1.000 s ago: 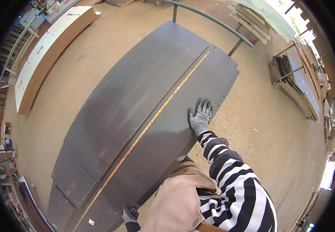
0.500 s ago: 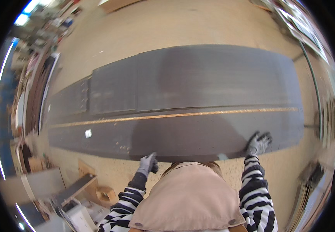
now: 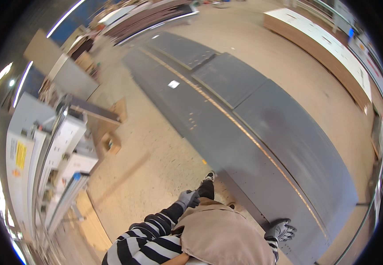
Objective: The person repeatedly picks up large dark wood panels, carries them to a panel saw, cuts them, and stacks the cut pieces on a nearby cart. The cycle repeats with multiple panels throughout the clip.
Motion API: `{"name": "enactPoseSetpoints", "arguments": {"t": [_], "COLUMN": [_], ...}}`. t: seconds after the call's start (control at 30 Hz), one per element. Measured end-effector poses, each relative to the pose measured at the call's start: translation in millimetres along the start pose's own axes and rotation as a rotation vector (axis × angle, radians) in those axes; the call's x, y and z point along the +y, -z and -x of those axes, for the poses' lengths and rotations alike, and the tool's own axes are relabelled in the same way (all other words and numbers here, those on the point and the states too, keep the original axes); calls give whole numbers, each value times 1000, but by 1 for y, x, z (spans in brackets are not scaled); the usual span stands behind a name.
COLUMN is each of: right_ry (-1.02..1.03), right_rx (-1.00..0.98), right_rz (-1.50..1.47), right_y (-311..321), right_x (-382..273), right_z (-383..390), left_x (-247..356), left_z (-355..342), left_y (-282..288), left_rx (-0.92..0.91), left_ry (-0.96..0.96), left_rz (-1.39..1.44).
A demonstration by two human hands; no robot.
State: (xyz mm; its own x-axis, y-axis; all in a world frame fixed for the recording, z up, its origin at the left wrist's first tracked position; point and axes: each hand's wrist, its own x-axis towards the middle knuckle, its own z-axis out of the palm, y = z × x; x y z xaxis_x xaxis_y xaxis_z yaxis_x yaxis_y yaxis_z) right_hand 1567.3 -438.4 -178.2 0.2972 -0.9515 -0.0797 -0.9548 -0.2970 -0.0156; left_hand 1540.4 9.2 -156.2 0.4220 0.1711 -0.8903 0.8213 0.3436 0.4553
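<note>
A long dark grey panel (image 3: 226, 137) runs diagonally from the far left to the near right. A narrow tan strip (image 3: 244, 128) lies along it, and a white paper label (image 3: 173, 84) sits near its far end. Beyond the strip are more dark grey panels (image 3: 231, 75), edge to edge. My right hand (image 3: 283, 230), in a grey and black glove, rests at the near edge of the long panel with its fingers spread. My left hand (image 3: 188, 199), gloved alike, hangs closed in front of my apron, away from the panel; nothing shows in it.
A white and grey machine with rails (image 3: 63, 154) stands at the left. Near it on the floor is a small open cardboard box (image 3: 111, 143). Stacked boards (image 3: 151, 20) lie at the back, and a tall stack of white-topped panels (image 3: 319, 39) stands at the far right.
My view has swung left, so the panels now run diagonally and the machine shows. One foot has come into view. My right hand stays by the panel; my left hand is over the floor.
</note>
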Motion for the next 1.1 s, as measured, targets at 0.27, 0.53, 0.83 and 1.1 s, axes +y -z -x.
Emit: {"name": "enactPoseSetpoints", "arguments": {"t": [0.27, 0.53, 0.83, 1.1], "right_ry": [526, 1074, 1513, 1483], "right_rx": [-687, -1116, -1775, -1634], "right_rz": [-863, -754, -306, 180], "right_y": [-7, 42, 34, -68], "right_x": [35, -52, 110, 210], "right_z": [-33, 165, 436, 540], "left_x": [-118, -281, -609, -718], "left_z": [69, 153, 303, 377], "left_y": [15, 90, 122, 118], "left_rx": [96, 358, 661, 824], "left_ry": [-32, -218, -64, -291], "left_rz": [225, 671, 1270, 1580]}}
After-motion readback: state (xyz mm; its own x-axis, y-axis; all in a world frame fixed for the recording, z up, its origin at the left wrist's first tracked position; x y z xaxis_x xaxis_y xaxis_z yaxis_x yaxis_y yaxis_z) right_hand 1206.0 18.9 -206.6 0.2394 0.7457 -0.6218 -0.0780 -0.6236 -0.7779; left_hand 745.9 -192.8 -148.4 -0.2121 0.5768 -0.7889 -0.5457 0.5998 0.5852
